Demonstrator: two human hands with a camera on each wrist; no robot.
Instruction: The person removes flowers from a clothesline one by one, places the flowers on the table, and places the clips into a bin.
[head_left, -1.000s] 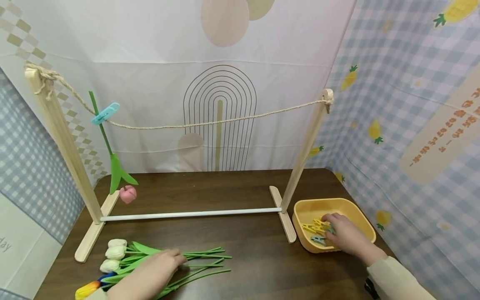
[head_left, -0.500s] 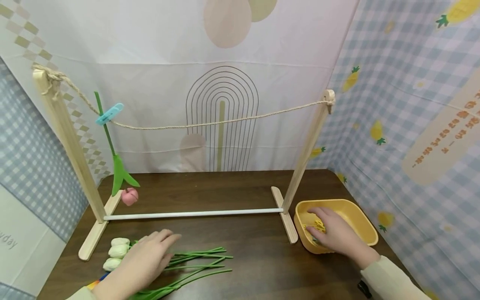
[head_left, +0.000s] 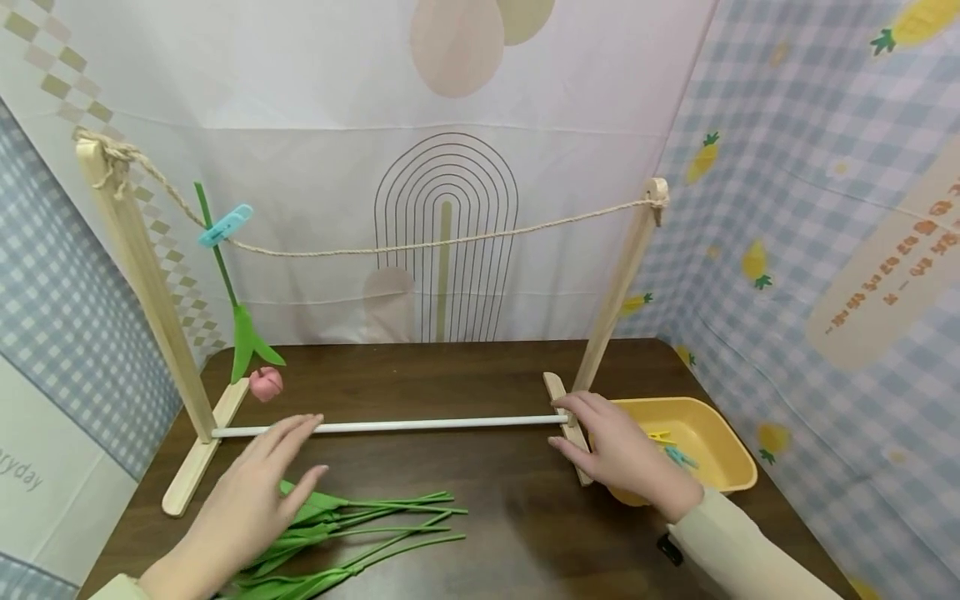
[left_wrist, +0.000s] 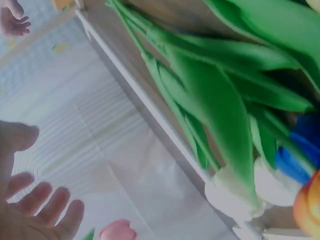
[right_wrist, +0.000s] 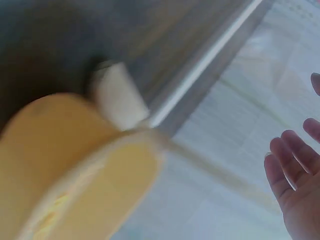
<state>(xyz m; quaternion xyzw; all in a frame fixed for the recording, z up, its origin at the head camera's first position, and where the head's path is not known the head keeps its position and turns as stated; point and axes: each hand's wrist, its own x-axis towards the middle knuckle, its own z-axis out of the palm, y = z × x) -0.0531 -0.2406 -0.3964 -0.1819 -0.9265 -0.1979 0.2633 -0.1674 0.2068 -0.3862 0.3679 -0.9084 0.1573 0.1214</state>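
My left hand, fingers spread and holding nothing, is above the bunch of artificial tulips. The hand hides the blooms in the head view; the left wrist view shows white tulip heads, a blue one and an orange one. Nothing is between the fingers of my right hand, which is by the left side of the yellow basket. Yellow clothespins and blue clothespins lie in it. A pink tulip hangs head-down, clipped to the rope by a light-blue clothespin.
The rope sags between a left wooden post and a right wooden post. A white rod joins their feet low over the brown table. Patterned cloth stands behind and at the sides.
My left hand has risen off the tulip stems and moved forward and left. My right hand has come out of the basket, moving left with nothing in it.
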